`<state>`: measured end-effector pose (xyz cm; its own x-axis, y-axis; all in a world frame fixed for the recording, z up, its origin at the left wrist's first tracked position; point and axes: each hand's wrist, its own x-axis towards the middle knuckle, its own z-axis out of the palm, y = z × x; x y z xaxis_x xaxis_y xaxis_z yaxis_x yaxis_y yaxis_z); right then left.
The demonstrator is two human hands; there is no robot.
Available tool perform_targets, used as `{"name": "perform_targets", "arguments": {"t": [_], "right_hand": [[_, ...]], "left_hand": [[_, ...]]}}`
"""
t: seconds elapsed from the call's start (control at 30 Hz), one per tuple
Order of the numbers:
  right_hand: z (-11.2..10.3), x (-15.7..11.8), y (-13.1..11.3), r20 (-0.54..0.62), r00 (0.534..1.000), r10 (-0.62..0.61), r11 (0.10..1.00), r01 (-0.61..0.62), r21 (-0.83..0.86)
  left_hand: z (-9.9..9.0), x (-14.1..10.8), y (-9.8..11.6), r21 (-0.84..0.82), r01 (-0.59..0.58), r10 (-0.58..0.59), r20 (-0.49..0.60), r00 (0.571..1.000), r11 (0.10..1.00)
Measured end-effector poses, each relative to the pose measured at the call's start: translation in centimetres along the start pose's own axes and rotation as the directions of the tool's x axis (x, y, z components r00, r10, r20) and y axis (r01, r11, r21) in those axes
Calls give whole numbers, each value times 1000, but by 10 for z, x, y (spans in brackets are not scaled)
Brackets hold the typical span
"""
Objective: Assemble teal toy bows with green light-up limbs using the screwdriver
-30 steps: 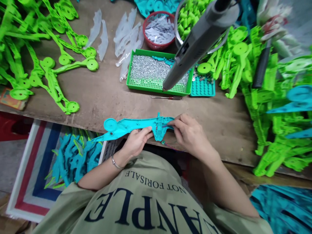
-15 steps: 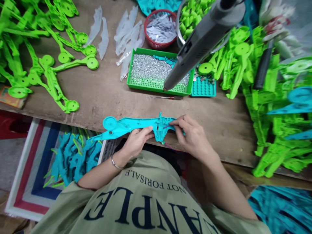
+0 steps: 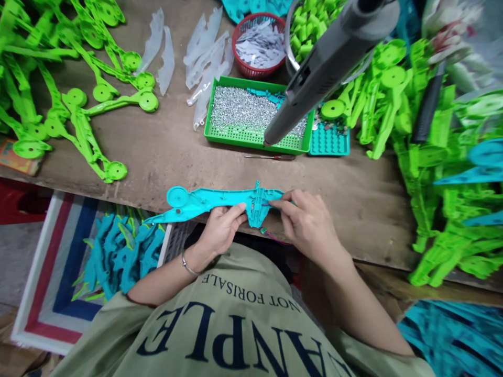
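A long blue plastic shell half (image 3: 212, 201) lies across the table's front edge, its ribbed inner side up and its round end to the left. My left hand (image 3: 222, 225) grips its lower edge near the middle, thumb on top. At the shell's right end my right hand (image 3: 308, 220) is closed, thumb and forefinger pinched at the ribbed part; thin dark wires seem to run to the fingertips. A small green circuit board (image 3: 263, 230) on thin coloured wires hangs below the shell. What exactly the right fingertips hold is partly hidden.
A green tray of screws (image 3: 255, 139) stands ahead, with a screwdriver (image 3: 271, 157) before it. A grey pole-like tool (image 3: 326, 73) slants over the tray. Green plastic shells (image 3: 90, 141) pile up left and right. A red basket (image 3: 259, 70) holds pale pieces. A box of blue parts (image 3: 43, 298) sits lower left.
My right hand has shifted slightly at the shell's right end, its fingers still pinched. The small circuit board shows a little more below the shell. My left hand keeps its grip.
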<state>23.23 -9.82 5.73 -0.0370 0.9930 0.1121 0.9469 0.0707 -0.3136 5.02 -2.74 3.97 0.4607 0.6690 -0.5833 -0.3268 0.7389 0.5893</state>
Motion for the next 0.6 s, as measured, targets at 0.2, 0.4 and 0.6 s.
{"name": "perform_targets", "arguments": {"t": [0.2, 0.4, 0.6], "right_hand": [[-1, 4, -7, 13, 1000, -9, 999, 9, -44], [6, 10, -12, -7, 998, 59, 996, -59, 63], [18, 10, -6, 16, 998, 63, 994, -64, 90]], "left_hand": [[0, -1, 0, 4, 48, -48, 19, 999, 999], [-7, 3, -5, 107, 9, -15, 51, 999, 994], [-22, -15, 20, 834, -155, -19, 194, 981, 530]]}}
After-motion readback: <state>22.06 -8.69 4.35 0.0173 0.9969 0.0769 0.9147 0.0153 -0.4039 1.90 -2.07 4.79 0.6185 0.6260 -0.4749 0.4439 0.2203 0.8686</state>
